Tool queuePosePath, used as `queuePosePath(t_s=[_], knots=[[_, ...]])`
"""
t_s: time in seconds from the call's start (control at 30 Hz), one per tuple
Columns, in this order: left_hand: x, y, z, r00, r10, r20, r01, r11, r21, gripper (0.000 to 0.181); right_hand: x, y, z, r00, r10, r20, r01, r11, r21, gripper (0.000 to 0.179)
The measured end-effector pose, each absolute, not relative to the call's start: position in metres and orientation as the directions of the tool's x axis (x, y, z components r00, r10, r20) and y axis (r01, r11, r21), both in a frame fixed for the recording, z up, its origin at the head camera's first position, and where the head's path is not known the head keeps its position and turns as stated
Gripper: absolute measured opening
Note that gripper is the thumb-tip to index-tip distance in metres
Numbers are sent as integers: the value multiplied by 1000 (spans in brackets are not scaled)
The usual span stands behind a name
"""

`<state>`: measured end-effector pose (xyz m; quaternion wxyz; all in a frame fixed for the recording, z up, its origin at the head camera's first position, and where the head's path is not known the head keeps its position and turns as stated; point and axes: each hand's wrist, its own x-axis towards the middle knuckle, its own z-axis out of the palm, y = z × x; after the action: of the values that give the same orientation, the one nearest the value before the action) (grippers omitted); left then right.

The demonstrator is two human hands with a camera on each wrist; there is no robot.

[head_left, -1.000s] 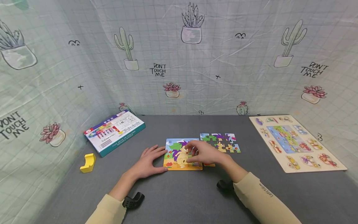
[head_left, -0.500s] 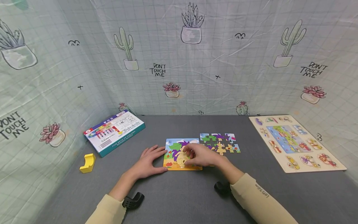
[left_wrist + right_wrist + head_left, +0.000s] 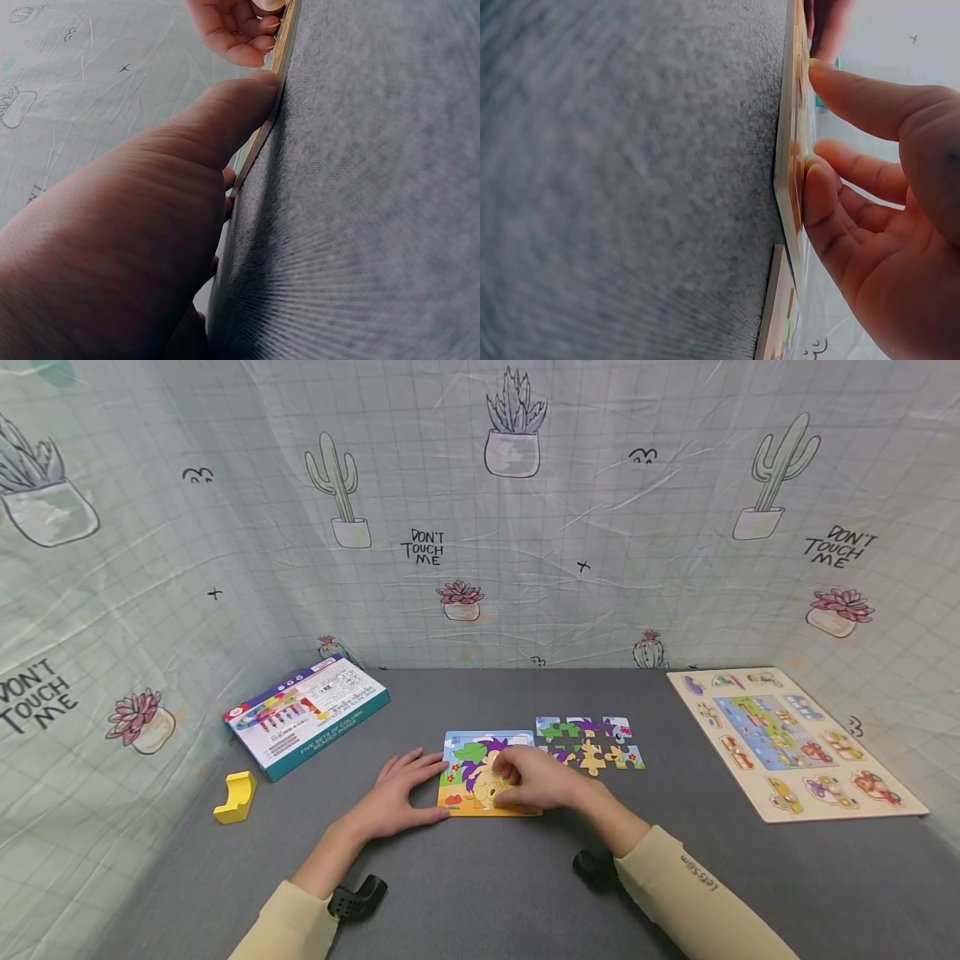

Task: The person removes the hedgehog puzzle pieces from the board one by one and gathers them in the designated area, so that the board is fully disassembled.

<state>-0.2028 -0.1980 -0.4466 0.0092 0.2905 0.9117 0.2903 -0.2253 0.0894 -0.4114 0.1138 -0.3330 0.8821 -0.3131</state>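
Note:
A small jigsaw puzzle board lies on the grey table, showing a yellow hedgehog with purple spines. My left hand rests at its left side, fingers extended and thumb tip at the near-left corner. My right hand is over the board's right half with bent fingers. In the right wrist view its thumb and fingertips are right at the board's surface, with a gap between them. I cannot tell whether a puzzle piece is pinched there. The right hand covers the board's right part in the head view.
Several loose puzzle pieces lie in two rows right of the board. A wooden picture board is at far right. At left are a boxed toy set and a yellow curved block. A patterned cloth hangs behind.
My right hand has shifted slightly left and its fingers have drawn closer to the palm. It now covers the loose orange piece seen earlier beside the board. My left hand has stayed in place.

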Motion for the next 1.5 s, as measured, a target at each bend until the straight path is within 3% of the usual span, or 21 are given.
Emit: queuePosePath(t_s=[0.57,0.93,1.5], knots=[[-202,-198,-447,-836,527,151,517,666,537,72,-219,85,-410,-782,-623,-18,-505,651,-566,30],[-202,-198,-446,-833,531,157,523,663,536,72,-217,89,-409,-785,-618,30,-465,557,-688,24],[-203,-198,-448,-832,530,165,528,662,533,72,-215,91,-407,-781,-622,50,-452,508,-734,16]])
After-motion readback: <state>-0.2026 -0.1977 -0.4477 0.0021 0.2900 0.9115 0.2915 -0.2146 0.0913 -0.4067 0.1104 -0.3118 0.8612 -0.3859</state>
